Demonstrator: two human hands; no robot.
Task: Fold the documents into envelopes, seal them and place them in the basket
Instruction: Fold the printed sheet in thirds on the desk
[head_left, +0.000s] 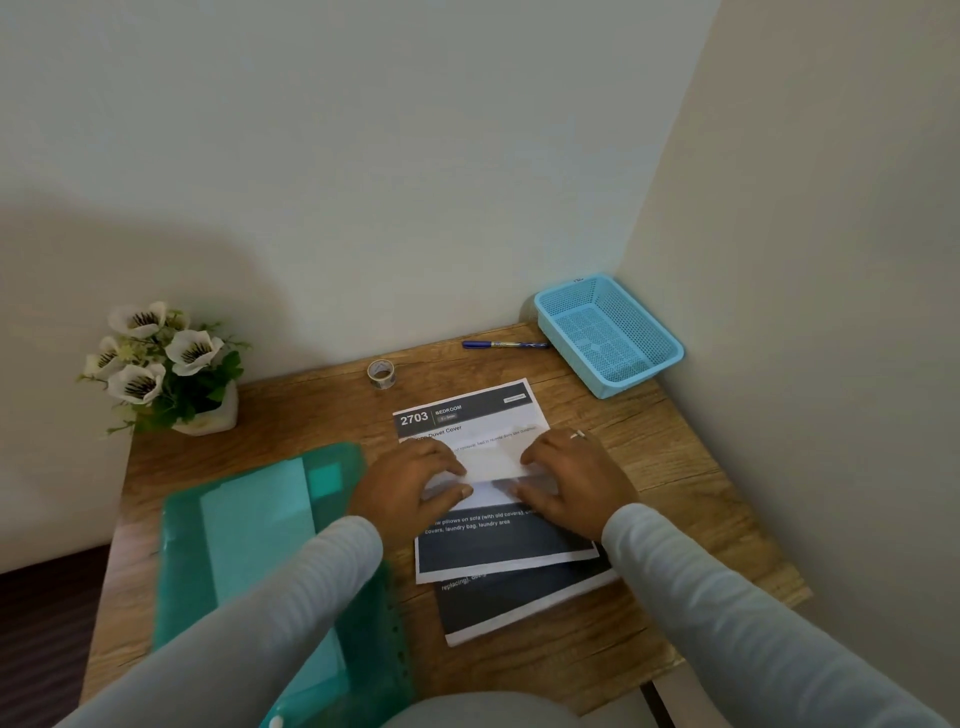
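Observation:
A printed document (470, 410) headed "2703 BEDROOM" lies in the middle of the wooden table (675, 467), with a second dark printed sheet (519, 608) sticking out from under it towards me. On top of the document is a white folded paper (493, 462). My left hand (410, 483) pinches its left end between fingers and thumb. My right hand (571, 483), with a ring on one finger, pinches its right end. The blue mesh basket (670, 358) stands in the far right corner against the walls and holds nothing.
A blue pen (504, 344) lies by the basket's left side. A small tape roll (381, 373) stands at the back. A green translucent folder (249, 519) with paper inside covers the left of the table. A flower pot (166, 374) sits at the far left corner.

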